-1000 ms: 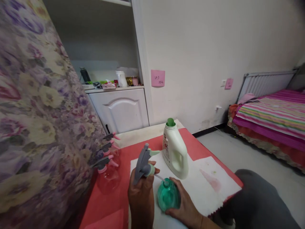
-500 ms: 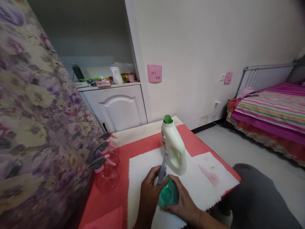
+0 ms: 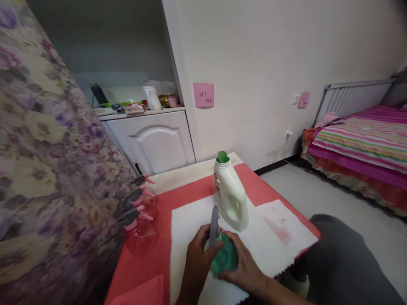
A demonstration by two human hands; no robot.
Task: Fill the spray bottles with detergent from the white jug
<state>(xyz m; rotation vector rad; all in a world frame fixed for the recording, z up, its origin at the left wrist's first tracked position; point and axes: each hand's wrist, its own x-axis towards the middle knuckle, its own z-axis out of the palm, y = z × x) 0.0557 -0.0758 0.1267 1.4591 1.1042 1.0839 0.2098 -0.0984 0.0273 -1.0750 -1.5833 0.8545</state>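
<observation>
A small translucent green spray bottle is held between my two hands, over the white cloth. My left hand is closed around its grey trigger head and neck, thumb lying across the near side. Around the right side of the round body curls my right hand, thumb below and fingers above. Part of the bottle is hidden by my fingers. Just beyond stands a pale green detergent jug with a handle, uncapped, a green piece showing in its mouth.
Several clear spray bottles with pink and dark grey heads line the left table side, beside a floral curtain. A stained white cloth covers part of the red tabletop. A bed stands far right.
The grey trigger head has turned and swung slightly left, and more of the bottle neck shows. Both hands keep their hold. The whole view has shifted a little.
</observation>
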